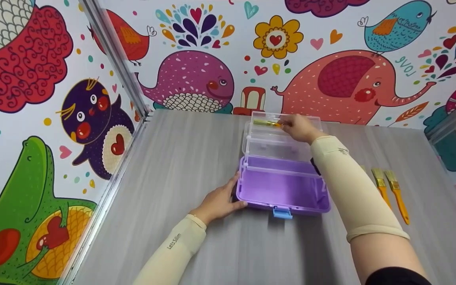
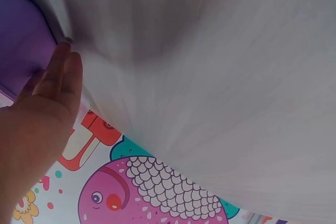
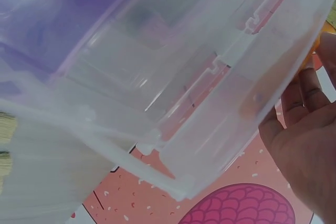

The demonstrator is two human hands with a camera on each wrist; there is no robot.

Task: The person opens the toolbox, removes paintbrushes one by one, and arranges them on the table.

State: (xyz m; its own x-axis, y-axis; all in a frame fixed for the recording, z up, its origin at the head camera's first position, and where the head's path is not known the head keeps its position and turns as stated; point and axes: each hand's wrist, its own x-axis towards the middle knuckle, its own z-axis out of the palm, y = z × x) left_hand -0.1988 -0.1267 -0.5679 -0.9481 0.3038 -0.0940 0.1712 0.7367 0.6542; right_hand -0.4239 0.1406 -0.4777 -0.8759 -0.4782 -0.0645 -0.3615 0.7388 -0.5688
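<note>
A purple storage box (image 1: 279, 186) stands on the table with its clear lid folded back and its clear trays (image 1: 277, 148) raised over the back. My left hand (image 1: 218, 202) lies against the box's left side, its fingers fairly straight along the wall in the left wrist view. Over the top clear tray, my right hand (image 1: 299, 128) pinches a paintbrush (image 1: 265, 123) by its orange handle, bristles pointing left. In the right wrist view, the tray edge and fingers cover most of that handle (image 3: 311, 56). A blue latch (image 1: 282, 212) sits on the box's front.
Right of my forearm, two paintbrushes (image 1: 397, 196) lie side by side on the grey table (image 1: 172, 166). Beside them, another brush's bristles (image 1: 362, 169) peek out, mostly hidden by the sleeve. Cartoon-printed walls (image 1: 228, 23) stand at the back and sides.
</note>
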